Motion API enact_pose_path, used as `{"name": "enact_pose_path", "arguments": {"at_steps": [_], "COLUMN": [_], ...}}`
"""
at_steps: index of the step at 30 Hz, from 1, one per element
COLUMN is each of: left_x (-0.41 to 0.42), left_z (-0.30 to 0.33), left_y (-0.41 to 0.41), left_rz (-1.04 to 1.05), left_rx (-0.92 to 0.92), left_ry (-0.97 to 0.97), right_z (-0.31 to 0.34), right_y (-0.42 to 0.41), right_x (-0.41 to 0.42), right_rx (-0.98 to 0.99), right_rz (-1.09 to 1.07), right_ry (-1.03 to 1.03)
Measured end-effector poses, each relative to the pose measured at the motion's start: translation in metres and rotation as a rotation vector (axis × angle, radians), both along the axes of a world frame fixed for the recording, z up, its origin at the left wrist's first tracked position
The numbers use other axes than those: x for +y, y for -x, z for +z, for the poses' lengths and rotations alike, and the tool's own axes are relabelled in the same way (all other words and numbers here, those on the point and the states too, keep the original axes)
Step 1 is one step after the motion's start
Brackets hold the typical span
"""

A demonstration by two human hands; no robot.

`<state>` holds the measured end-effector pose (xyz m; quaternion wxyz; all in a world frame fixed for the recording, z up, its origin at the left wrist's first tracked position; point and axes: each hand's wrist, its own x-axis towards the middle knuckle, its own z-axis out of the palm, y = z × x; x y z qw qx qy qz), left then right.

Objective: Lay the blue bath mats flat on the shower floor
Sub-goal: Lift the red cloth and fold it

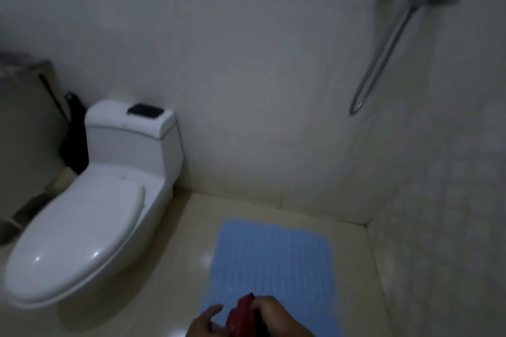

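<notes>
One blue bath mat (pixel 269 262) with a bumpy surface lies flat on the cream shower floor (pixel 175 309), near the corner of the two walls. Only this mat is in view. My right hand (pixel 276 314) is at the bottom edge of the frame, over the near end of the mat, closed around a red object with a dark tip (pixel 243 314). Just to its left, my left hand (pixel 205 321) hovers over the mat's near left corner with its fingers apart, holding nothing. The mat's near end is hidden by my hands.
A white toilet (pixel 90 216) with its lid down stands to the left of the mat, a small black object (pixel 145 110) on its tank. A chrome shower rail and mixer (pixel 394 33) hang on the right wall. A dark brush (pixel 74 134) leans behind the toilet.
</notes>
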<state>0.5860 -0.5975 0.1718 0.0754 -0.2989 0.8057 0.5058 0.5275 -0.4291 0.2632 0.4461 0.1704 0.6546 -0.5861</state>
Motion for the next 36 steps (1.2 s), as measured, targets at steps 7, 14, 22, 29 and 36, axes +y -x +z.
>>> {"name": "enact_pose_path", "arguments": {"at_steps": [7,14,22,29,36], "left_x": [0.054,0.083,0.092,0.073,0.076], "left_z": [0.277,0.404,0.472,0.515,0.550], "left_y": [0.018,0.031,0.047,0.069,0.081], "left_rz": [-0.352,-0.459,-0.653,-0.459,-0.556], "left_rx": [0.274,0.399,0.408,0.634,0.587], "left_ry": [0.139,0.109,-0.035,0.277,0.021], "right_z": [0.215,0.323,0.388,0.449,0.478], "right_y": [0.018,0.008,0.023,0.025,0.035], "right_x": [0.074,0.112,0.106,0.100,0.095], "right_rx": [0.566,0.827,0.969,1.063,1.111], "right_rz": [-0.013,-0.276,-0.285,-0.128,-0.057], "right_ry": [-0.228,-0.232,-0.161,-0.024,-0.036]}}
